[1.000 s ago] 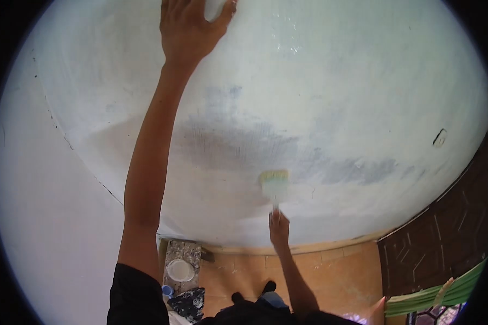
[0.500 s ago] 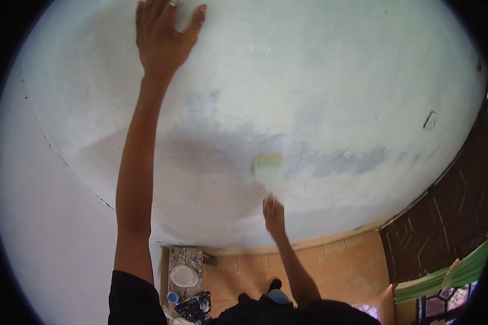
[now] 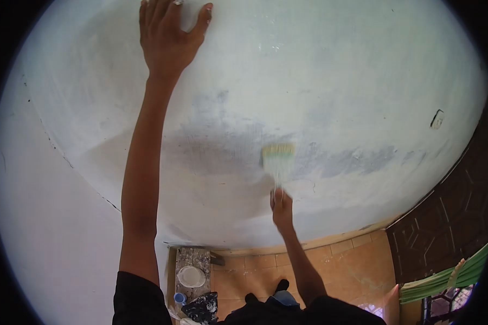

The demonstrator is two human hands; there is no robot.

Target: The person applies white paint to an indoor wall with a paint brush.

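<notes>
My right hand point(image 3: 282, 208) is closed around the handle of a wide paintbrush point(image 3: 278, 157), bristles pointing up against the wall point(image 3: 336, 119). The brush is slightly blurred, with whitish paint on its head and yellowish bristle tips. Around it the wall shows grey patches point(image 3: 358, 161) between whiter areas. Higher up on the left, my left hand point(image 3: 171, 40) lies spread on the wall with its fingers apart, holding nothing. The tips of some of its fingers are cut off by the frame's top edge, and a white spot shows on one finger.
Below left, a paint-spattered bench point(image 3: 192, 255) bears a round whitish lid or dish point(image 3: 192, 277), a blue cup point(image 3: 180, 298) and a crumpled black plastic bag point(image 3: 201, 307). A wall switch or socket point(image 3: 437, 119), dark door point(image 3: 444, 216) and green curtain point(image 3: 444, 279) are at right.
The paintbrush in my right hand has shifted slightly up the wall. The whole view has moved a little, and my left hand remains spread on the wall.
</notes>
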